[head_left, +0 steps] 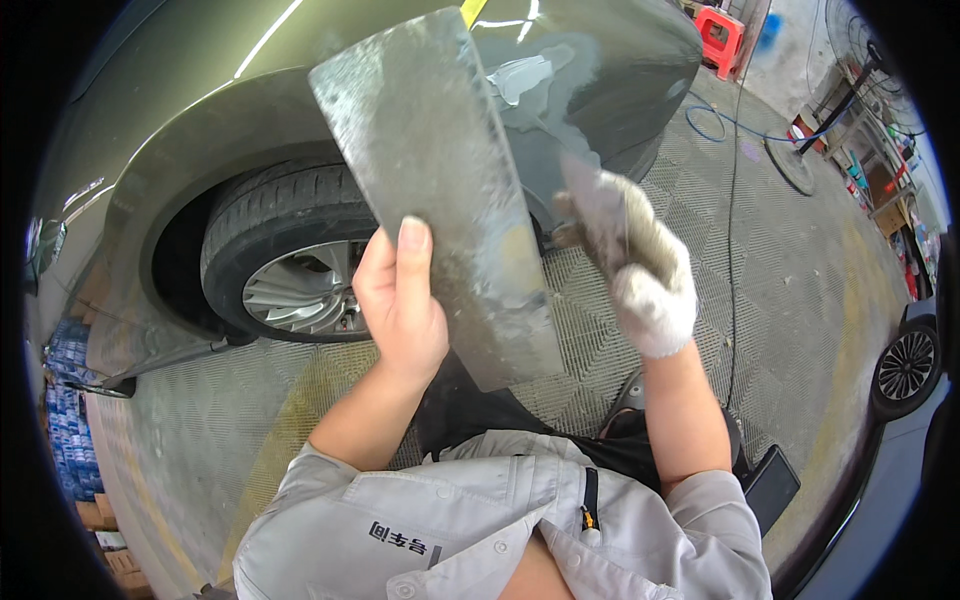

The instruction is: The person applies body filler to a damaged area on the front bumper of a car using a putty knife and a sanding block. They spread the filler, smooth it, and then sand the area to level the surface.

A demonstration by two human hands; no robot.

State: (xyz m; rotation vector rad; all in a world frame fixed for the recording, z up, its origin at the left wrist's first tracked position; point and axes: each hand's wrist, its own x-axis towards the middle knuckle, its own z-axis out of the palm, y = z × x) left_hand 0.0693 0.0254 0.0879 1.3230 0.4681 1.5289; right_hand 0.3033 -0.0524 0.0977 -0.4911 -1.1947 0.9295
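My bare left hand (402, 300) grips a long grey metal plate (425, 130), thumb on its face and the other fingers behind it. The plate is tilted, smeared with pale streaks, and covers part of the car behind. To its right, my right hand (655, 275) wears a dirty white glove and is closed on a thin, flat putty scraper (596, 208), somewhat blurred. The scraper is apart from the plate. Beyond them, the greenish-grey car's body panel (625, 75) carries a dull sanded area with a light putty patch (522, 78).
A car wheel (295, 285) stands behind the plate at left. Grey grid mats (690, 220) cover the floor. A red stool (718, 42), a blue hose (708, 122) and a fan stand (790, 165) are at the far right. Another car (890, 430) is at the right edge.
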